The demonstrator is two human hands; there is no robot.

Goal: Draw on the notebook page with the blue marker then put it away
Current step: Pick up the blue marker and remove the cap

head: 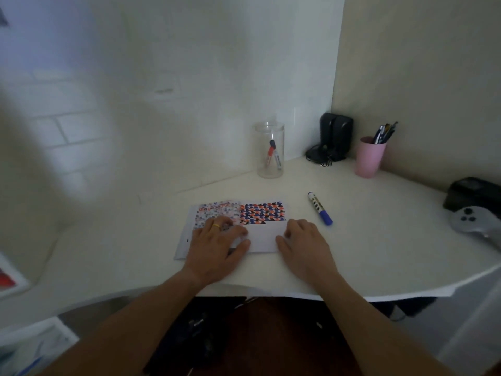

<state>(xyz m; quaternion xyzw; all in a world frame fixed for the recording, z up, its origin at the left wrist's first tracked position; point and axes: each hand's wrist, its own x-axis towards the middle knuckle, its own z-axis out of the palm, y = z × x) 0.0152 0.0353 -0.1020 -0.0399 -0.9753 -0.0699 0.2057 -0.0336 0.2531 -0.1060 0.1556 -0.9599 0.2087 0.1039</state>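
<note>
On the desk, head view: everything sits on one pale, smooth, matte desk tucked into a corner, front edge curved.
Notebook: lying open and flat, the notebook shows thin white paper; the top of both pages is packed with small red, blue and black marks, crisp on the right page, blurred on the left, and the lower right page is bare white.
Left hand: the left hand lies palm down on the left page, fingers spread and relaxed, gripping nothing; a yellow ring shows on one finger.
Right hand: the right hand rests at the notebook's right edge, fingers loosely curled down onto the surface, holding nothing.
Blue marker: a slim round barrel, white with a printed label, capped in blue; the blue marker lies flat on the desk just right of the notebook, apart from both hands.
Marker axis: long axis runs diagonally, blue cap toward the near right, other end toward the far left.
Jar: clear, glossy, upright cylinder; the jar stands behind the notebook with two markers leaning inside, one red-capped, one blue-capped.
Cup: matte pink cup in the corner, dark pens sticking out.
Far right: a grey game controller with rounded grips.
</note>
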